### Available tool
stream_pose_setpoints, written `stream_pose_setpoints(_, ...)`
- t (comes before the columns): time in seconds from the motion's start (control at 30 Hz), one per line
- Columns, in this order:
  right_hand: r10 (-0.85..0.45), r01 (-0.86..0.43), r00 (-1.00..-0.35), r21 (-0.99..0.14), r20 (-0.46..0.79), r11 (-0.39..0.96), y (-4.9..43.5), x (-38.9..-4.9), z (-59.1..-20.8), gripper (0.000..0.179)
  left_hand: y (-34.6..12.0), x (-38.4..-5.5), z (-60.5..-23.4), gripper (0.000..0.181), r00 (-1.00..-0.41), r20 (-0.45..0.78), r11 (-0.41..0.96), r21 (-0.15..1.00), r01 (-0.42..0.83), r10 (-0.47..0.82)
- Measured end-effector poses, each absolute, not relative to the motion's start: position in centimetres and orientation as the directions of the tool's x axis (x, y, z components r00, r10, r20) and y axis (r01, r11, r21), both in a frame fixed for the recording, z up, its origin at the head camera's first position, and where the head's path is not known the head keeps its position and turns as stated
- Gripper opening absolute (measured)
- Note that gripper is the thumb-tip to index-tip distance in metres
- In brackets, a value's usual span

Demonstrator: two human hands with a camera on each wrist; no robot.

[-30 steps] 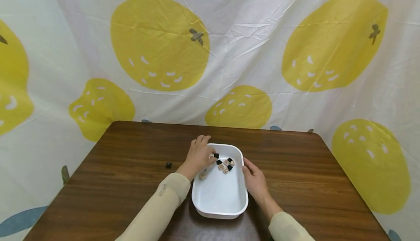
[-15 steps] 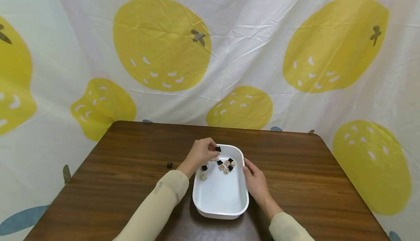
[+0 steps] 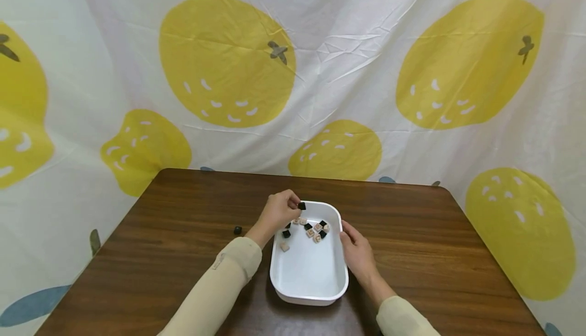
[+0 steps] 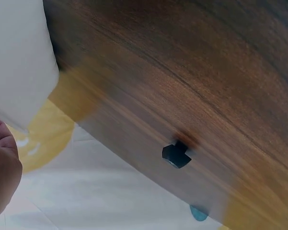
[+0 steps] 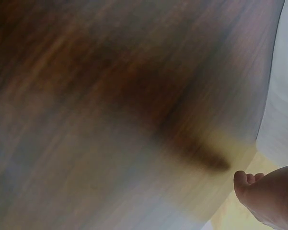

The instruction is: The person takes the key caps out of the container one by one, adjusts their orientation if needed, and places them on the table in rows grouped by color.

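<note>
My left hand (image 3: 278,210) is over the far left corner of a white rectangular tray (image 3: 309,295), pinching a small black block (image 3: 302,206) between thumb and fingertips. Beneath and beside it in the tray lie several small black and beige blocks (image 3: 310,233), the beige ones with brown marks on top. One beige block (image 3: 285,246) sits apart near the left wall. My right hand (image 3: 359,254) grips the tray's right rim. In the left wrist view the left hand (image 4: 5,167) shows only partly; the right wrist view catches part of the right hand (image 5: 268,194) beside the tray's wall (image 5: 282,105).
A lone black block (image 3: 237,230) lies on the brown wooden table (image 3: 183,254), left of the tray; it shows in the left wrist view as a dark block (image 4: 176,155). Behind the table's far edge hangs a white cloth (image 3: 343,71) printed with yellow lemons.
My left hand has risen slightly from among the blocks at the tray's far left, lifting a black block in its fingertips. More blocks show beneath it. The right hand stays at the rim.
</note>
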State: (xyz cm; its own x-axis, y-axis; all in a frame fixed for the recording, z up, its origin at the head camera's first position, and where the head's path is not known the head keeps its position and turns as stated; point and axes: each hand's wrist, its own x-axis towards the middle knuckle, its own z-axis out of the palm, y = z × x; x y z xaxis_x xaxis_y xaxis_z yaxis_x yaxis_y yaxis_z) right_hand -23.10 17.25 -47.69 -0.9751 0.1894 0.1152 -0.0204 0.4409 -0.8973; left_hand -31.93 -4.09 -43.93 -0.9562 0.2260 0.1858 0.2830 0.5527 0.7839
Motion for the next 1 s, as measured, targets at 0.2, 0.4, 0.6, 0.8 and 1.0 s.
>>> stream_pose_setpoints(0.2, 0.188, -0.012, -0.977, -0.902, 0.103, 0.432, 17.27, -23.07, -47.73, 0.039, -4.2, -31.8, -43.86, 0.015, -0.961, 0.19, 0.523, 0.809, 0.269, 0.199)
stream_pose_setpoints(0.4, 0.187, -0.017, -0.977, -0.906, 0.105, 0.423, 17.25, -23.14, -47.82, 0.039, -4.31, -31.73, -44.0, 0.016, -0.964, 0.191, 0.506, 0.822, 0.261, 0.186)
stream_pose_setpoints(0.6, 0.187, -0.023, -0.976, -0.901, 0.114, 0.434, 17.24, -23.18, -47.76, 0.039, -4.64, -31.78, -44.33, 0.016, -0.968, 0.192, 0.457, 0.855, 0.246, 0.163)
stream_pose_setpoints(0.8, 0.193, -0.019, -0.974, -0.896, 0.116, 0.443, 17.2, -23.18, -47.64, 0.039, -4.83, -31.72, -44.29, 0.017, -0.972, 0.201, 0.427, 0.873, 0.235, 0.123)
stream_pose_setpoints(1.0, 0.191, -0.009, -0.976, -0.899, 0.103, 0.439, 17.18, -23.2, -47.61, 0.039, -5.0, -31.78, -44.39, 0.006, -0.977, 0.191, 0.427, 0.878, 0.215, 0.098)
